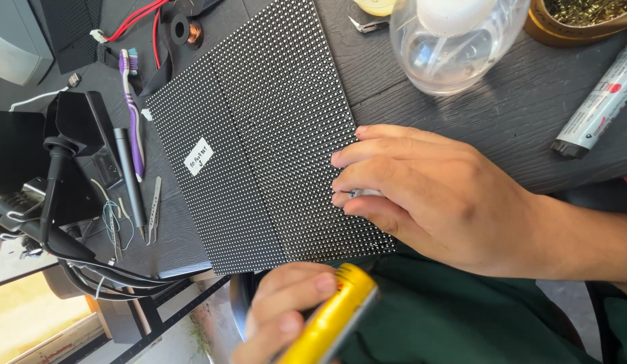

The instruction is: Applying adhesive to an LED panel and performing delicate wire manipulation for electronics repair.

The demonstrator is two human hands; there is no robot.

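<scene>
Gripping a yellow tool point(330, 317) and small metal piece point(365, 193), both hands work beside a liquid-filled bottle point(455, 47).

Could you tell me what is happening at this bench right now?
A person is working on a black LED dot-matrix panel lying flat on a dark table. Their right hand rests on the panel's edge, pinching a small silvery tool against it, too hidden to identify. Their left hand holds a yellow cylindrical tool just below the panel, blurred. A purple toothbrush, tweezers and a clear plastic bottle lie around the panel.
</scene>
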